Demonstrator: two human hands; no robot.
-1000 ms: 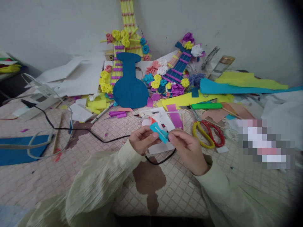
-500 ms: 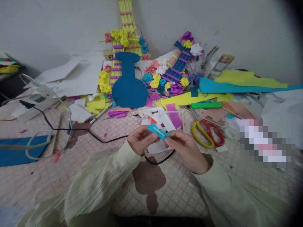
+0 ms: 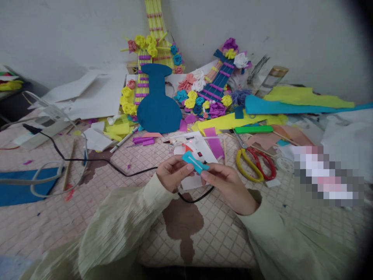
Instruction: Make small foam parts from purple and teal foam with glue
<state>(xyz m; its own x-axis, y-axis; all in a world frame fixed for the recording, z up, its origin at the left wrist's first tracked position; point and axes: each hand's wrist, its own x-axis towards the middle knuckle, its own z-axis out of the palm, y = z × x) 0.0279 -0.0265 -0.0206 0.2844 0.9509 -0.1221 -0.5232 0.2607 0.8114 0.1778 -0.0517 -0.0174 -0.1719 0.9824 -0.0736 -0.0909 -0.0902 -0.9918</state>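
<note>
A small turquoise foam strip [image 3: 194, 162] with a white line of glue along it is pinched at both ends between my hands. My left hand [image 3: 174, 173] grips its left end with closed fingers. My right hand [image 3: 230, 186] holds the right end between thumb and fingertips. Just behind the strip lies a white glue gun [image 3: 190, 149] with a red light, and its black cord [image 3: 87, 158] runs off to the left across the mat.
A blue foam guitar shape [image 3: 159, 103] lies ahead, with two flower-decorated foam guitars [image 3: 214, 85] leaning on the wall. Yellow and red scissors [image 3: 255, 163] and a green cutter [image 3: 254, 130] lie to the right. Foam sheets and paper scraps cover the back of the mat.
Both hands have turned the turquoise strip slightly and shifted a little left with it. Nothing else has moved.
</note>
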